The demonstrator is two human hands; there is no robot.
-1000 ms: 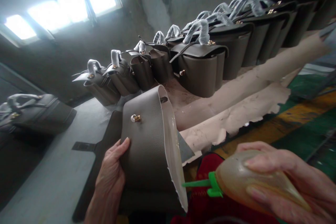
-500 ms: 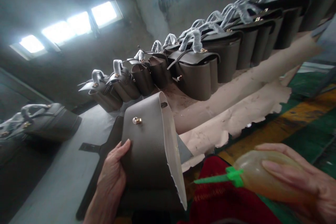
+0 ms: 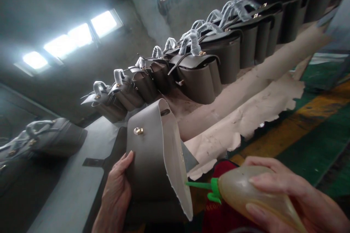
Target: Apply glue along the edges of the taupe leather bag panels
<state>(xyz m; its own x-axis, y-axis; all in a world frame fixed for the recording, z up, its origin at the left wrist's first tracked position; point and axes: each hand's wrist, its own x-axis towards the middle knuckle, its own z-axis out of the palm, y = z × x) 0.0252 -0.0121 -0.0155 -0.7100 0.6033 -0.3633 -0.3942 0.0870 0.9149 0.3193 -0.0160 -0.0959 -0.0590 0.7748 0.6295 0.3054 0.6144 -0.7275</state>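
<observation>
My left hand (image 3: 119, 185) grips the near side of a grey-brown handbag body (image 3: 147, 160), thumb on its outer face beside a gold clasp. The bag is tilted, its pale inner side facing right. In my right hand (image 3: 290, 189) is a translucent squeeze bottle (image 3: 246, 185) with amber liquid and a green nozzle. The nozzle's tip is at the bag's pale inner edge; whether it touches I cannot tell. Behind the bag lies a dark flap with a strap tab (image 3: 94, 162).
Several finished-looking handbags (image 3: 197, 80) with plastic-wrapped handles stand in rows on brown paper (image 3: 218, 134) with a ragged edge. Another wrapped-handle bag (image 3: 65, 134) lies at left beside the grey tabletop (image 3: 65, 185). The floor (image 3: 322, 72) is green with yellow stripes.
My right hand has brought the squeeze bottle leftward, so its green nozzle tip now meets the bag's inner edge in view. My left hand keeps its hold; the view has shifted slightly.
</observation>
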